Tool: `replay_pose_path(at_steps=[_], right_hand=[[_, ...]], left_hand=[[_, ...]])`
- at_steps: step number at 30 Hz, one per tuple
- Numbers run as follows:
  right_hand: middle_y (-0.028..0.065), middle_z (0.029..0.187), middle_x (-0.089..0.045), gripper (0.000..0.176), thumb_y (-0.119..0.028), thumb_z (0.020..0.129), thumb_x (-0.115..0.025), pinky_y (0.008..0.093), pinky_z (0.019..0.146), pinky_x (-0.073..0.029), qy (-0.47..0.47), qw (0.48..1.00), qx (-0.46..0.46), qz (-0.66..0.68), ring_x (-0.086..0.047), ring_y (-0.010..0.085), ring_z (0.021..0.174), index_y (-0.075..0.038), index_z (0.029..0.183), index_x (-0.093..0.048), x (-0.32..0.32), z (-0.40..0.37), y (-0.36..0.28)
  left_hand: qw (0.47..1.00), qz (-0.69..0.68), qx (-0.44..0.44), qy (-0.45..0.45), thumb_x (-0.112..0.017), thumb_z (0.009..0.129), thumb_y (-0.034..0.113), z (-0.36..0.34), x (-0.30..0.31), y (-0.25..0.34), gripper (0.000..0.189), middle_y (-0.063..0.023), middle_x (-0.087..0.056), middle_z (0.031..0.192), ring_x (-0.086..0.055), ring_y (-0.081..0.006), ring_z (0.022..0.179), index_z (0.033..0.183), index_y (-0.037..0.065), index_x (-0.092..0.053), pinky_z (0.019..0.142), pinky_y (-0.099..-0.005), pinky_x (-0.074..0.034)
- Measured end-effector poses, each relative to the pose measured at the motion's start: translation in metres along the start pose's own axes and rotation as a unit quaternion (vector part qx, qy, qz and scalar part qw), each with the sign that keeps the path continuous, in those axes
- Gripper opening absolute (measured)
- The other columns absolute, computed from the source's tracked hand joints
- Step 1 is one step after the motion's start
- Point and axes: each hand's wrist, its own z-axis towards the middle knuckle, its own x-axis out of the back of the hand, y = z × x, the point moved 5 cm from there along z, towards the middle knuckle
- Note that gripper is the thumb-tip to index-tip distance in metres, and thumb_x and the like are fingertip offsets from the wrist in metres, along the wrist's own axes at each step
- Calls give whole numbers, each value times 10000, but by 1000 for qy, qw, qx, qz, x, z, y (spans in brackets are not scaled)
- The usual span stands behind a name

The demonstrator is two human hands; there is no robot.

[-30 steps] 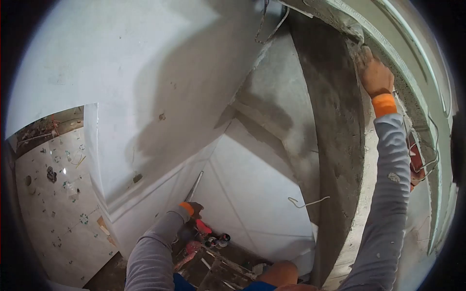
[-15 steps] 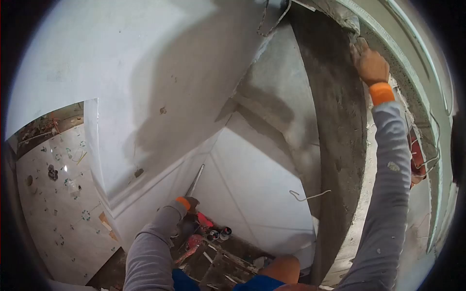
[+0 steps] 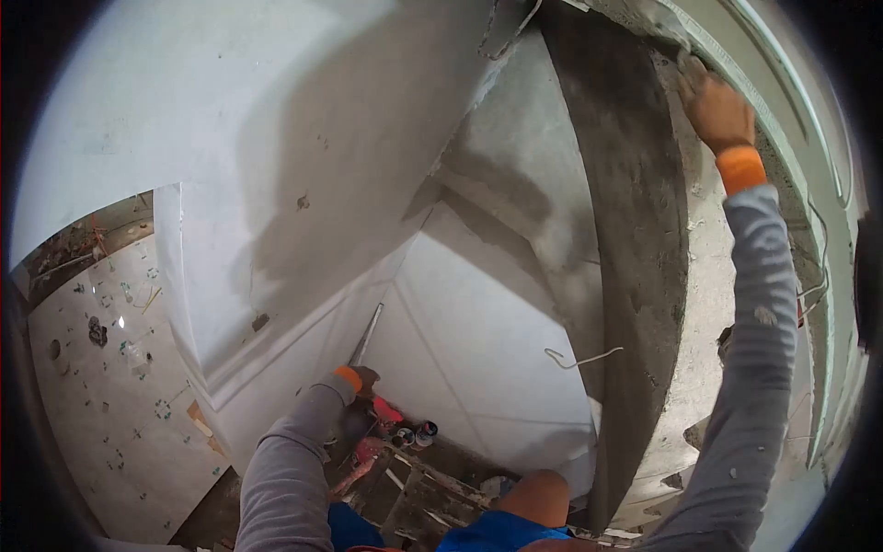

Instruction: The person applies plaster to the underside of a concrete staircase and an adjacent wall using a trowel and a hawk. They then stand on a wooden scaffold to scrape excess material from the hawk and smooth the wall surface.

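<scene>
My right hand (image 3: 717, 109) is raised at the upper right, its fingers bent against the rough ledge (image 3: 644, 23) below the pale green ceiling edge. Whatever those fingers may hold is too small or hidden to name. Low in the view, my left hand (image 3: 367, 379) is closed around the lower end of a long thin metal bar (image 3: 370, 333), which points up towards the corner of the white panels. Both wrists show orange cuffs at the ends of grey sleeves.
Red tools (image 3: 386, 410) and small cans (image 3: 425, 432) lie below my left hand. A bent wire (image 3: 584, 357) sticks out from the wall at centre right, and another wire (image 3: 504, 41) hangs at the top. A speckled tiled floor (image 3: 110, 386) shows at the left.
My right hand has shifted slightly right and down along the ledge, and the right sleeve has moved right. My left hand stays almost where it was on the bar.
</scene>
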Motion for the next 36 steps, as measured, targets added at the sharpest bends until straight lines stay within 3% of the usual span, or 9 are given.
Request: replay_pose_path(at_steps=[7, 11, 17, 20, 21, 22, 27, 32, 36], right_hand=[[189, 955, -683, 447, -452, 953, -480, 493, 699, -551, -44, 997, -52, -31, -680, 374, 811, -176, 1304, -511, 11, -79, 64], [191, 944, -679, 445, -425, 960, -472, 483, 661, -554, -55, 996, -70, -11, -682, 372, 800, -177, 1330, -477, 19, -94, 46], [210, 941, -680, 484, -442, 961, -435, 523, 730, -535, -90, 996, -7, -23, -670, 412, 821, -172, 1363, -434, -43, -10, -13], [218, 963, -677, 488, -452, 959, -443, 513, 740, -537, 20, 999, -18, 22, -667, 414, 843, -188, 1370, -425, -4, -6, -10], [208, 1009, -678, 476, -467, 951, -465, 497, 736, -542, -38, 997, -60, 42, -664, 418, 849, -192, 1340, -466, 14, -15, -6], [208, 993, -679, 449, -463, 955, -454, 500, 732, -540, -24, 996, -67, 52, -664, 413, 851, -186, 1307, -490, 22, -27, -2], [208, 949, -681, 436, -468, 956, -442, 496, 714, -541, 91, 991, -37, 93, -668, 392, 859, -179, 1275, -512, -2, -65, 35], [208, 951, -682, 359, -363, 981, -411, 487, 714, -547, -75, 997, 10, 24, -679, 381, 861, -103, 1204, -520, -7, -29, -25], [221, 969, -677, 360, -382, 978, -418, 495, 739, -538, -34, 998, -20, 57, -670, 390, 878, -123, 1209, -514, -11, 18, -50]], left_hand=[[999, -20, 1, 31, -723, 759, 458, 7, 5, -16, 786, -173, -505, 1386, -477, -327, 1287, 1372, 35, -474, 1071, -429, -392], [999, -30, 20, 11, -723, 758, 459, -3, 3, -22, 773, -177, -512, 1378, -481, -327, 1284, 1360, 34, -490, 1070, -424, -394], [1000, 7, 9, 21, -733, 743, 461, -8, 5, -5, 786, -174, -525, 1365, -488, -327, 1277, 1356, 31, -494, 1065, -417, -401], [1000, 6, 0, 3, -719, 756, 506, -14, 11, 3, 839, -167, -489, 1399, -473, -333, 1285, 1405, 52, -440, 1069, -434, -391], [1000, -8, -3, -5, -710, 764, 528, -14, 17, 7, 862, -164, -471, 1417, -466, -337, 1289, 1428, 63, -415, 1072, -443, -385], [1000, -15, -5, -9, -714, 759, 533, -12, 16, 5, 858, -166, -488, 1399, -484, -339, 1270, 1418, 62, -430, 1053, -447, -400], [999, 0, 34, -18, -735, 724, 473, -20, 11, -16, 824, -158, -505, 1391, -482, -322, 1286, 1379, 49, -471, 1048, -424, -419], [995, 1, 68, -73, -766, 705, 461, -28, 14, -22, 814, -159, -529, 1368, -496, -324, 1272, 1354, 49, -500, 1035, -415, -428], [997, -2, 76, -26, -790, 696, 432, -38, 28, -7, 814, -163, -534, 1361, -513, -322, 1255, 1346, 35, -505, 1033, -411, -427]])
